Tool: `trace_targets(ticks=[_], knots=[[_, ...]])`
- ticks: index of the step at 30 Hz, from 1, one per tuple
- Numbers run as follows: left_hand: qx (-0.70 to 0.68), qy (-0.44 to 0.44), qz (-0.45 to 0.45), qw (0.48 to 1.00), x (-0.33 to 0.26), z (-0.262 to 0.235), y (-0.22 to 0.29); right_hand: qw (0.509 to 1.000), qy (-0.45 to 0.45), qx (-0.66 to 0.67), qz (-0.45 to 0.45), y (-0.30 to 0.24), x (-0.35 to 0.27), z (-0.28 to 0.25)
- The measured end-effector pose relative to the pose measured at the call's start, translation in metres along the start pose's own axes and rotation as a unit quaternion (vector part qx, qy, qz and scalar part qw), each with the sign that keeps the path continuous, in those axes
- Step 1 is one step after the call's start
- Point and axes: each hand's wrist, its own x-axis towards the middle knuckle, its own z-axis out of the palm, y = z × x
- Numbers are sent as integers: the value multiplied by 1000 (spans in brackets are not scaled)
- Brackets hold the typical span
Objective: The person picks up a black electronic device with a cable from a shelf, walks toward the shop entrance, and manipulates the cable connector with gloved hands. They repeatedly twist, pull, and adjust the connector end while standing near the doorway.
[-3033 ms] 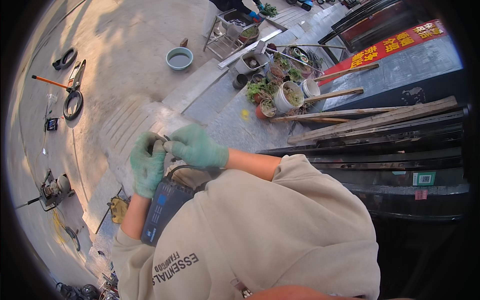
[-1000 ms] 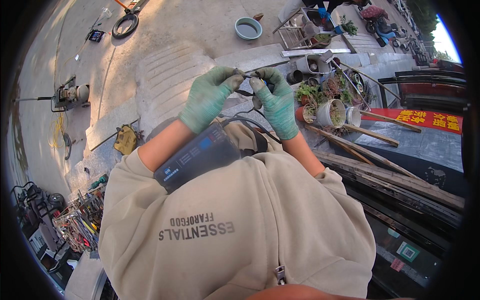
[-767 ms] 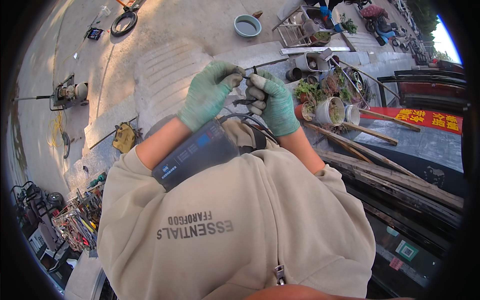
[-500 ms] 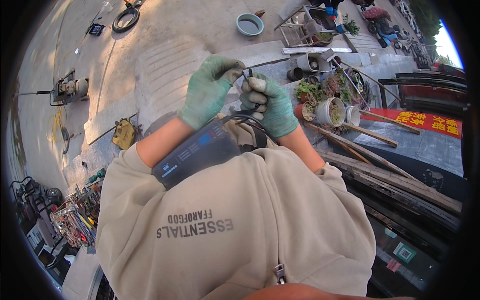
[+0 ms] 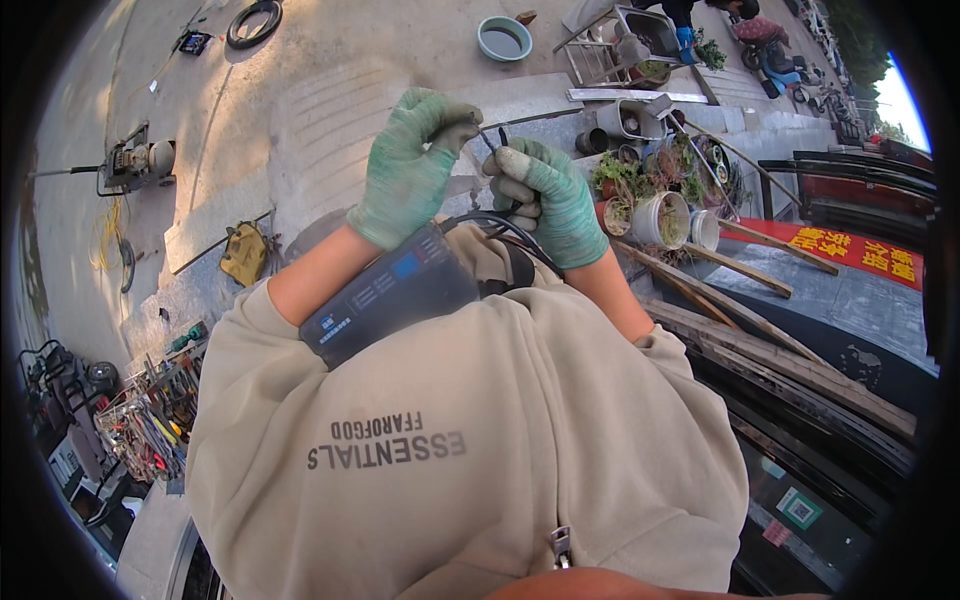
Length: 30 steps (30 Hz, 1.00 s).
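Observation:
My left hand (image 5: 408,172), in a green glove with grey fingertips, pinches the end of a thin dark cable (image 5: 487,139). That cable runs across a small gap to my right hand (image 5: 556,200), gloved the same way, whose fingers are closed round it. A short black end (image 5: 503,135) sticks up beside the right thumb. Below the hands, a dark grey box (image 5: 390,297) with a blue patch lies against my front under the left forearm. Black cables (image 5: 505,228) loop from its upper end toward the right hand; the fingers hide how they join.
To the right stand potted plants, white buckets (image 5: 662,220) and wooden planks (image 5: 740,270). Left are a machine (image 5: 135,165), a yellow bag (image 5: 243,254) and a tool rack (image 5: 150,430). A basin (image 5: 504,40) and a tyre (image 5: 254,24) lie ahead; people are at the far right.
My hands have drawn slightly apart, the right one moving right and the left one a little up and left. More of the cable between them shows.

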Motion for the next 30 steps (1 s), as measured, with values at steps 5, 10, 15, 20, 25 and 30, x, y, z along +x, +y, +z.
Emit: trace_targets(ticks=[5, 10, 15, 20, 25, 30], knots=[[-50, 11, -5, 999, -4, -2, 6, 999, -38, -13, 36, -4, -4, 1], [-246, -39, -203, 947, -5, -14, 13, 910, 113, -359, -173, 5, -3, 3], [-194, -103, -268, 938, -3, -17, 16, 768, 117, -532, -338, 7, -3, -3], [-185, -122, -234, 947, -6, -15, 23, 722, 132, -540, -412, 7, -2, -8], [-219, -68, -280, 932, -6, -13, 31, 642, 132, -587, -476, 4, -4, -16], [-170, -174, -366, 898, -2, -20, 34, 574, 123, -631, -507, 3, -2, -19]])
